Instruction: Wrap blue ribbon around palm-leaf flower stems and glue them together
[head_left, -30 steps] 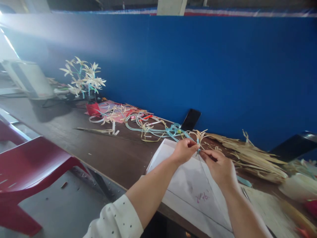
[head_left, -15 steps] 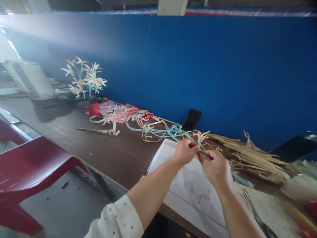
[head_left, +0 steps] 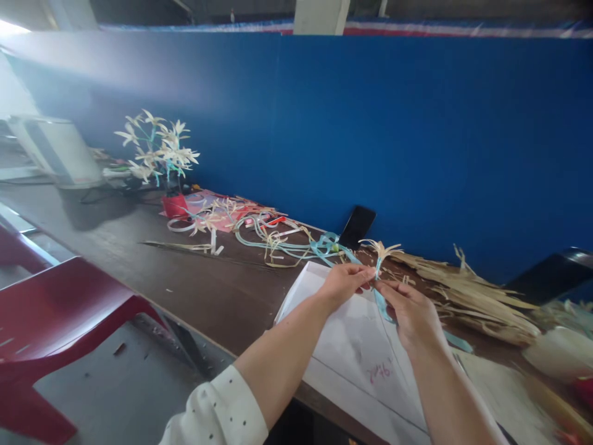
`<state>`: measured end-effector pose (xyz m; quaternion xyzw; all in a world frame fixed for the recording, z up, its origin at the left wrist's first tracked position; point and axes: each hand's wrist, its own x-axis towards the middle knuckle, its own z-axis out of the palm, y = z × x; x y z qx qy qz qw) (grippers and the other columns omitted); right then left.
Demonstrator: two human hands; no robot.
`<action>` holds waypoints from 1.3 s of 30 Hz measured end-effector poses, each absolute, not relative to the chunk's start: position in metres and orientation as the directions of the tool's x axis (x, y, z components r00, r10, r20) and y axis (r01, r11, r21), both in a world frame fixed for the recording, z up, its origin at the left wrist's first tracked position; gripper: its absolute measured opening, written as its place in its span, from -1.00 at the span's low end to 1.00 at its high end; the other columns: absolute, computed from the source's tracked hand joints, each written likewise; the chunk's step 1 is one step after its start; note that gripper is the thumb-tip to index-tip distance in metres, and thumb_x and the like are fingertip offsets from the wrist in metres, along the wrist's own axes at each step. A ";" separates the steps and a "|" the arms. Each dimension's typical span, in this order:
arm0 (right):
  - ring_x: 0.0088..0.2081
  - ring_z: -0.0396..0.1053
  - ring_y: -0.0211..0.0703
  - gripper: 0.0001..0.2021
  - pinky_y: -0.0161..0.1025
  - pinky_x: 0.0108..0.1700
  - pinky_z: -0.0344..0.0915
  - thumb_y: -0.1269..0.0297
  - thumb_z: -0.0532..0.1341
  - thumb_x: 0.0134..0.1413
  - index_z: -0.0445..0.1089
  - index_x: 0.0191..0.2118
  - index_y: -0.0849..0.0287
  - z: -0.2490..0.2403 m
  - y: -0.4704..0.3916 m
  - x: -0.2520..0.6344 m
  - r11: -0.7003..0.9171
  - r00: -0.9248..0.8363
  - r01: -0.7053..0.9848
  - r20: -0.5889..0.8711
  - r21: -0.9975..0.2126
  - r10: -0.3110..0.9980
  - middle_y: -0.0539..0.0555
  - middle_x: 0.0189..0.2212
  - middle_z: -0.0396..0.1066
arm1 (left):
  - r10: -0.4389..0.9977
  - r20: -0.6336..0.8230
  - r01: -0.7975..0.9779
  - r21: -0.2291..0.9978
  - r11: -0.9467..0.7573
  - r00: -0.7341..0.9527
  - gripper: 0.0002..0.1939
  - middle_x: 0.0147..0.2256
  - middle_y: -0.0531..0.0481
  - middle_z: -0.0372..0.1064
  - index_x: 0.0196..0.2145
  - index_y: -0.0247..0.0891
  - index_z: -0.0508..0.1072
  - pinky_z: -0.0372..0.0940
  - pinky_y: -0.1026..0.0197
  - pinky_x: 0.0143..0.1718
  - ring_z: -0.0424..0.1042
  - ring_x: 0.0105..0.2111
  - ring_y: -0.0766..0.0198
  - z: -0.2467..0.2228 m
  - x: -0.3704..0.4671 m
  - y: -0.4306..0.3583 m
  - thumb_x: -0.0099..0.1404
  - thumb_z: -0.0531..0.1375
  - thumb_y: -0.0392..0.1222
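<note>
Working over white box (head_left: 340, 346), your right hand (head_left: 414, 315) clamps grip on blue ribbon (head_left: 380, 304), left hand (head_left: 345, 285) on flower (head_left: 380, 249) just under petals. Ribbon could unwind if right slackens; flower could twist if left eases. Beyond, ribbon tangle (head_left: 326, 245) on bench (head_left: 241, 284) could snag petals.

cream on the flower (head_left: 380, 250) near three o'clock; pale blue on the ribbon (head_left: 380, 303) at four; white with black dots on the sleeve (head_left: 217, 408) at seven; dark red on the chair (head_left: 65, 303) toward eight; deep blue on the partition (head_left: 296, 123) at twelve.
</note>
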<state>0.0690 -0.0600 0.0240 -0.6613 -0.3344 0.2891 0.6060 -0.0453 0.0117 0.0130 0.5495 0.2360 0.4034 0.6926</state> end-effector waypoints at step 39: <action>-0.51 0.29 -0.18 -0.68 -0.30 -0.45 0.13 0.05 0.24 -0.16 0.52 -0.38 0.21 0.026 -0.052 0.065 -0.108 0.414 0.607 0.198 -0.787 0.889 -0.01 -0.59 0.41 | 0.926 0.122 -0.112 0.990 -0.087 0.357 -0.79 -0.54 0.08 0.29 -0.51 -0.34 0.39 0.12 0.32 -0.42 0.22 -0.50 0.42 0.002 -0.043 0.024 -0.02 0.28 -0.13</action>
